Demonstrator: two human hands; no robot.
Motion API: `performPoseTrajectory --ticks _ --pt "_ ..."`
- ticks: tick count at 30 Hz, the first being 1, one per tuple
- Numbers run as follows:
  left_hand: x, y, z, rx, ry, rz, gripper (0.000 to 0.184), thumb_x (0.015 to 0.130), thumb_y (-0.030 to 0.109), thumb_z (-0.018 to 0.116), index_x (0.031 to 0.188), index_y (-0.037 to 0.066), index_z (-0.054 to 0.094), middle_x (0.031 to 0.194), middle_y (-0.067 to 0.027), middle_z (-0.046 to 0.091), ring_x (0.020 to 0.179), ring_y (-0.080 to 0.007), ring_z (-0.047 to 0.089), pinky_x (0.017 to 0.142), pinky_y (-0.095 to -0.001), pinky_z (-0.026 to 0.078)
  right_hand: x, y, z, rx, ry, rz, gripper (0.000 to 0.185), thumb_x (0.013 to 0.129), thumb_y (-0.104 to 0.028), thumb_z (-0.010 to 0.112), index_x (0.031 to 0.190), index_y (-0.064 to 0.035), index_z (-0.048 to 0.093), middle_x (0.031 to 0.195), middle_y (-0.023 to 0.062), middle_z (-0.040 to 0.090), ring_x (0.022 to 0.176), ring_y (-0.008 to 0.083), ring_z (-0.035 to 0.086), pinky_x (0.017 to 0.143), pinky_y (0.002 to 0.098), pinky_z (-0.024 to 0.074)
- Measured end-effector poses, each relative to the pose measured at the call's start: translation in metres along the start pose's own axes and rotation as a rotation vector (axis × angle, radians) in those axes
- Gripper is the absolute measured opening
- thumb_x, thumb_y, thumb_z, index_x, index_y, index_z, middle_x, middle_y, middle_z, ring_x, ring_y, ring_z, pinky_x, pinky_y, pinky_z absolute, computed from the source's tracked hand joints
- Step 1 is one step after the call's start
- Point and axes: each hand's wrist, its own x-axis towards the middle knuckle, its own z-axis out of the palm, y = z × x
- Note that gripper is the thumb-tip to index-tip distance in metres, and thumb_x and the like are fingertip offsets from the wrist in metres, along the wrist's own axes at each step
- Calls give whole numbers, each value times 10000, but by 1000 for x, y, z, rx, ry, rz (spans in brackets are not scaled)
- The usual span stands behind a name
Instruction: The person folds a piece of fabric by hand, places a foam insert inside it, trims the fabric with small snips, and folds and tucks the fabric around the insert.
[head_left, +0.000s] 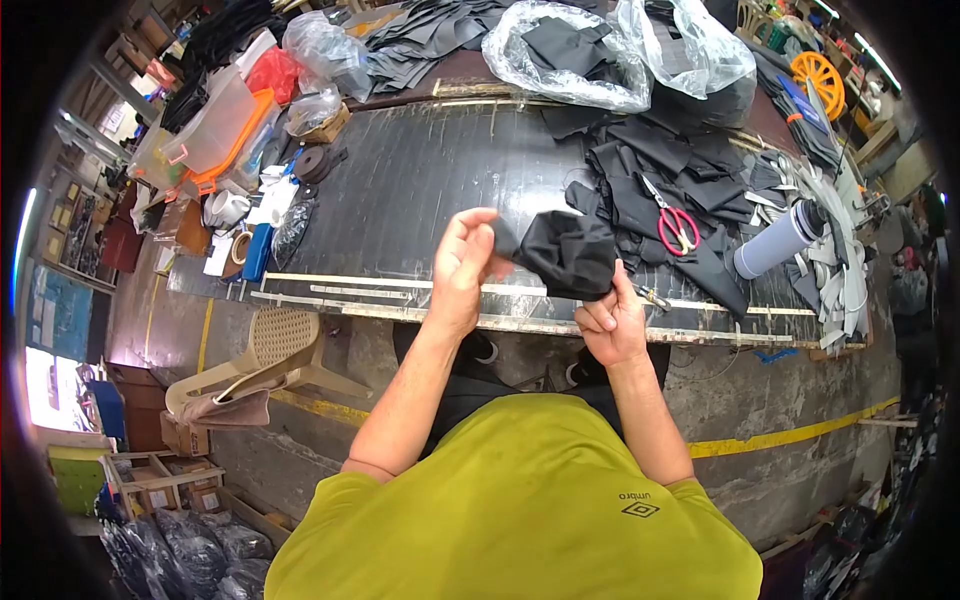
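Observation:
A crumpled piece of black fabric hangs in the air between my two hands, above the front part of the dark worktable. My left hand has its fingers closed at the fabric's left end, which is smeared by motion. At the lower right edge, my right hand pinches the cloth between thumb and finger, the other fingers curled in. To the right, red-handled scissors rest on a pile of black fabric pieces.
A lavender bottle lies tilted near grey strips on the right. Plastic bags of dark cloth sit at the back. Clear bins and a tape roll are at left. A beige plastic chair stands front left.

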Motion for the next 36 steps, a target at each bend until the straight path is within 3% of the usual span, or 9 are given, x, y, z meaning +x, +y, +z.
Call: performPoseTrajectory --ticks 5,8,12,13,17,24,30,33,36 --pt "-14 -33 16 26 -104 -35 509 993 205 790 1411 17 569 1298 -84 704 1148 -204 699 995 -367 572 8 6 -27 8 -174 135 442 1168 -441 411 1261 -90 663 1170 61 783 432 60 388 458 231 317" --pt "-6 -43 11 -6 127 -5 255 996 130 791 1215 20 720 1084 -26 753 952 -109 693 841 -275 554 6 10 -25 125 -225 154 474 1173 -443 383 1303 -76 653 1175 58 781 451 63 403 487 235 348" --pt "-2 -34 15 209 210 204 215 996 193 816 903 76 661 845 67 643 747 -41 545 688 -225 457 -7 25 7 -18 -331 -103 587 1113 -557 475 1432 -91 635 1390 86 707 980 169 686 809 299 491" --pt "-2 -29 25 279 274 231 311 998 217 817 818 94 596 763 89 557 710 -30 486 658 -229 433 -10 27 13 -121 -423 -130 564 1062 -425 653 1508 -88 586 1449 91 666 1254 237 631 988 340 491" --pt "-7 -51 16 518 249 326 433 1033 281 772 716 112 531 645 83 489 603 -31 466 565 -243 425 -3 49 14 -575 -54 -321 460 946 27 750 1395 -25 662 1246 72 749 1056 154 703 881 262 547" --pt "1 -16 12 173 504 86 381 1054 359 718 764 135 611 694 55 578 493 -48 475 425 -232 388 3 22 0 -469 43 -464 423 936 122 590 1330 -20 655 1136 67 750 931 116 692 775 233 529" --pt "3 -22 2 273 392 62 321 1015 340 762 775 147 671 638 62 594 452 -45 486 388 -219 348 -11 4 52 -1919 -343 -1129 574 697 2 740 1266 -69 705 1257 100 705 1265 328 599 1087 475 437" --pt "3 -32 -6 189 282 85 336 1051 436 693 991 106 688 840 36 656 714 -56 598 629 -243 464 1 4 30 -1676 -405 -857 339 800 36 777 1116 -50 690 1080 44 708 1070 194 665 984 386 501" --pt "4 -42 -29 23 86 169 560 1063 504 644 1380 46 592 1258 -14 674 1160 -103 594 996 -274 409 12 16 21 -823 -262 -374 209 909 79 760 1001 -43 616 1033 -5 671 870 48 625 767 229 519"
